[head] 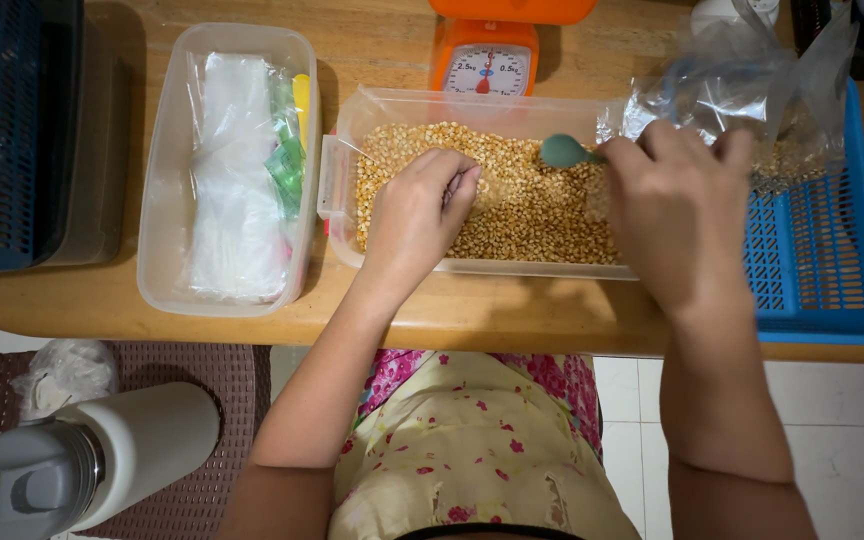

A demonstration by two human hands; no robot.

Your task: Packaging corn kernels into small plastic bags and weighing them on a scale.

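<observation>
Under the curled fingers of the left hand (417, 205) lie yellow corn kernels (522, 205), filling a clear tub (344, 170); whether those fingers grip any, I cannot tell. Just beyond, the right hand (677, 215) pinches a teal spoon (564, 152) and a clear bag (742, 85), fingers closed round both.

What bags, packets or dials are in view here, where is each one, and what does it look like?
Kitchen scale: behind the kernel tub, orange body, round white dial.
Clear plastic bag: held up by the right hand, crinkled, some kernels inside.
Stack of clear bags: in the left tub, whitish, flat.
Small green packets: beside that stack.
</observation>
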